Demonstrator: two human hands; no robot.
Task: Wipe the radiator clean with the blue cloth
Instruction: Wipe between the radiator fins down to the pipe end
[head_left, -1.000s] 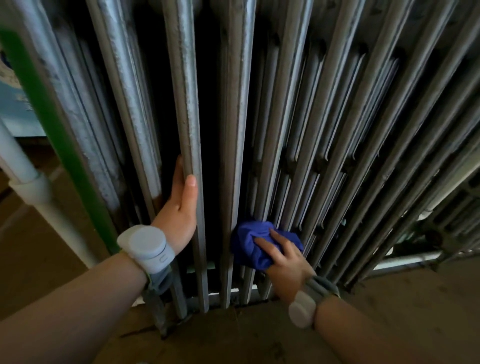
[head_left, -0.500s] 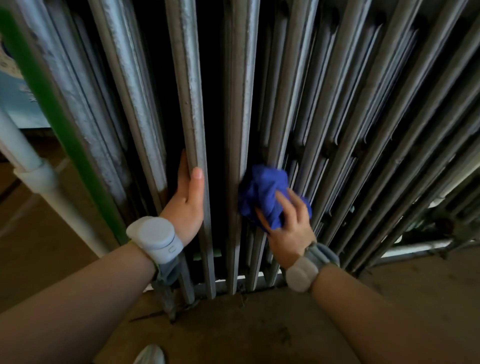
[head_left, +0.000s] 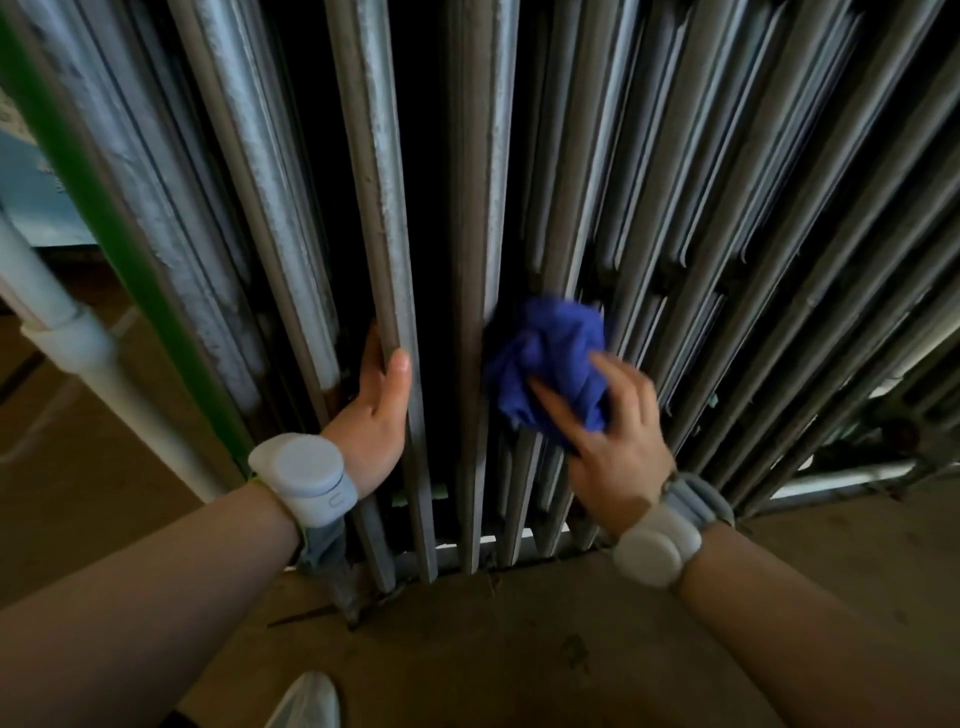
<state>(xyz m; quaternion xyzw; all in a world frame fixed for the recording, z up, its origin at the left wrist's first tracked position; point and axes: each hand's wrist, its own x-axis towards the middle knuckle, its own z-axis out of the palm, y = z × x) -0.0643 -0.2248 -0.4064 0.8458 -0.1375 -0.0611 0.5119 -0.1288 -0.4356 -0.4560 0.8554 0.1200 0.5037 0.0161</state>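
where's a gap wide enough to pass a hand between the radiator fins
The widest gap is the dark slot between the fin the left hand holds and the next fin, just left of the cloth. Another slot opens left of that hand. Right of the right hand the radiator fins crowd together, too tight.

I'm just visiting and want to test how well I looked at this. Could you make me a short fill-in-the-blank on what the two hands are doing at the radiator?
1. The right hand presses a bunched cloth of the colour ____ against the radiator.
2. The left hand curls round one upright ____ of the radiator.
3. Each wrist wears a ____ band.
4. Left of the radiator runs a ____ stripe.

Missing words: blue; column; white; green
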